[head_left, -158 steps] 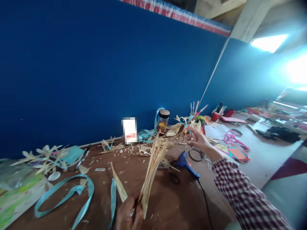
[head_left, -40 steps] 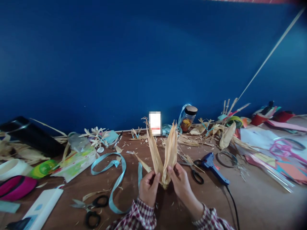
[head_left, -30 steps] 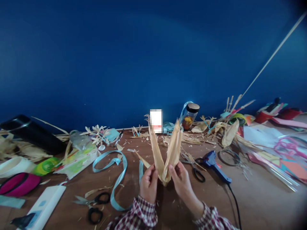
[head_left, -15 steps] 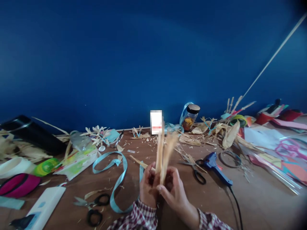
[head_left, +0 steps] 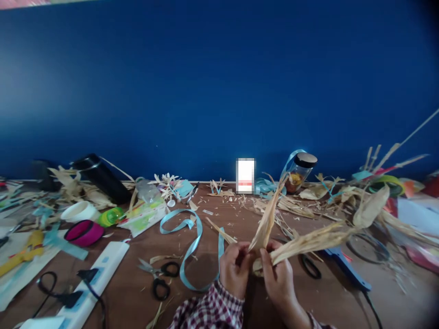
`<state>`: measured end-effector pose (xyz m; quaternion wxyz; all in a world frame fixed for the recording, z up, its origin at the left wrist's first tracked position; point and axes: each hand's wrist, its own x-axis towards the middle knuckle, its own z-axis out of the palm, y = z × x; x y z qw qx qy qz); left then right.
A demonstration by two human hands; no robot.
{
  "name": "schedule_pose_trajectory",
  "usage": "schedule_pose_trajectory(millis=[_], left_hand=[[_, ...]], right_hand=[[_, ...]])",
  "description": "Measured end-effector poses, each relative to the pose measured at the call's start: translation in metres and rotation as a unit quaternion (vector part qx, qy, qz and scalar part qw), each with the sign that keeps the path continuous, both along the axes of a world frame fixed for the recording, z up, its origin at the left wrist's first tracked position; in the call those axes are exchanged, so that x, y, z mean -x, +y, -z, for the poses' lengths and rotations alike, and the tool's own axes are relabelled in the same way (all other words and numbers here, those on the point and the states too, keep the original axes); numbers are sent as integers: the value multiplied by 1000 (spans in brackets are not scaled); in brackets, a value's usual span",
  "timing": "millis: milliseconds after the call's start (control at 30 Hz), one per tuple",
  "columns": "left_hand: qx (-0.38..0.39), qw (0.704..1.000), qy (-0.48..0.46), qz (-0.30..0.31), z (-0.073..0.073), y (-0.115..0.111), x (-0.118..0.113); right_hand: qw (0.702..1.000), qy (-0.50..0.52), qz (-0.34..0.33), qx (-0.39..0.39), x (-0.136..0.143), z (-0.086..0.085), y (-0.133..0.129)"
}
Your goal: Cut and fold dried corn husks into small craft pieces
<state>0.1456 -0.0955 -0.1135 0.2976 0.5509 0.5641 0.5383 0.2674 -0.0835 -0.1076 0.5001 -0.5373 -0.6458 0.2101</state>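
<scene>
My left hand point(head_left: 234, 270) and my right hand point(head_left: 281, 279) meet low in the middle of the view, both closed on a dried corn husk. One husk strip point(head_left: 266, 221) rises upward from between the fingers, leaning slightly right. A wider strip point(head_left: 308, 241) stretches far out to the right across my right hand, with the thumb pressed on it. The folded base of the husk shows between the hands. To the left lie a light blue ribbon point(head_left: 198, 240) and black-handled scissors point(head_left: 161, 276). Behind my right hand is a second pair of scissors point(head_left: 310, 267), partly covered.
A blue glue gun point(head_left: 346, 269) lies at right with its cord. A white power strip point(head_left: 99, 278) is at left, near a black tumbler point(head_left: 103, 178) and magenta ring point(head_left: 84, 233). At the back stand husk flowers point(head_left: 169, 185) and a jar point(head_left: 302, 171). Husk scraps litter the brown table.
The two husk strips, upright and close together before, are now spread apart, one swung down to the right. My hands have moved slightly apart. The view has turned left.
</scene>
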Motion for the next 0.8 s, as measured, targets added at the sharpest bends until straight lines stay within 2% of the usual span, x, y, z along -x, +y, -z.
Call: schedule_pose_trajectory(millis=[200, 333, 467, 567, 700, 800], left_hand=[[10, 998, -9, -67, 3, 6, 4], [-14, 998, 14, -52, -2, 4, 5], [-44, 998, 25, -22, -2, -1, 3], [-35, 998, 6, -52, 3, 0, 3], [-4, 997, -14, -70, 4, 4, 5], [-12, 999, -29, -30, -2, 5, 4]], right_hand=[[998, 4, -57, 26, 4, 5, -3], [996, -2, -93, 10, 6, 3, -3], [998, 27, -63, 14, 5, 1, -2], [996, 73, -23, 44, 5, 3, -2], [975, 197, -4, 106, 5, 9, 0], [981, 170, 0, 94, 3, 11, 2]])
